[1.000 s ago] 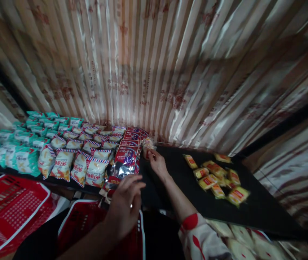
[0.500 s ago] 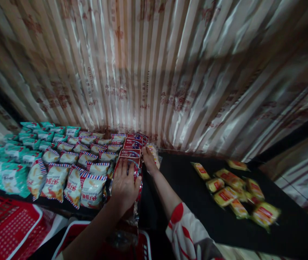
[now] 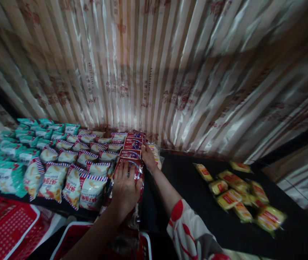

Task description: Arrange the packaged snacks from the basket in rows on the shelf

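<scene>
A row of overlapping dark red packets (image 3: 130, 154) runs from the back of the black table toward me. My left hand (image 3: 125, 186) lies flat on the nearer packets with its fingers stretched out and covers part of their print. At the right edge of the row, my right hand (image 3: 149, 159) rests its fingertips against the packets; some of its fingers are hidden. A pale clear-wrapped packet (image 3: 156, 153) shows just behind the right hand. White snack bags with striped tops (image 3: 91, 189) stand in rows close to the left of the red packets.
Teal bags (image 3: 10, 177) fill the far left. Several yellow-wrapped packets (image 3: 229, 198) lie in a loose pile on the black table (image 3: 186, 191) at right. Red baskets (image 3: 8, 227) are below the front edge. A striped curtain-like sheet (image 3: 132, 72) hangs behind.
The view has shifted slightly. My left hand stays flat on the red packets and my right hand stays at their right edge, with the nearer packets a little rearranged under the fingers.
</scene>
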Demonstrator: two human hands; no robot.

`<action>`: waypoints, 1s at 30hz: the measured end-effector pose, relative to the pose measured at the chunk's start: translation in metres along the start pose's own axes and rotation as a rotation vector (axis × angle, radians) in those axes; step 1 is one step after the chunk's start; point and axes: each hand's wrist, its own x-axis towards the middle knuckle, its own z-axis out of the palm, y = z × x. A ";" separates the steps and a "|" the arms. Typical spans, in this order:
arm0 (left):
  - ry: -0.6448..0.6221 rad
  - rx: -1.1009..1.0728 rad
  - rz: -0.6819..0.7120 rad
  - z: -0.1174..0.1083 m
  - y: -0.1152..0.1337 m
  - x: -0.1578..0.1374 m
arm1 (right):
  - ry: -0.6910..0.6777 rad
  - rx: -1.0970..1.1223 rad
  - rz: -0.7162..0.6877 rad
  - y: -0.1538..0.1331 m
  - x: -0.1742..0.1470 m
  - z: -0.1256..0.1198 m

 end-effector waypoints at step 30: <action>0.003 -0.021 0.019 0.001 -0.003 -0.001 | -0.126 -0.951 -0.216 0.029 -0.014 -0.026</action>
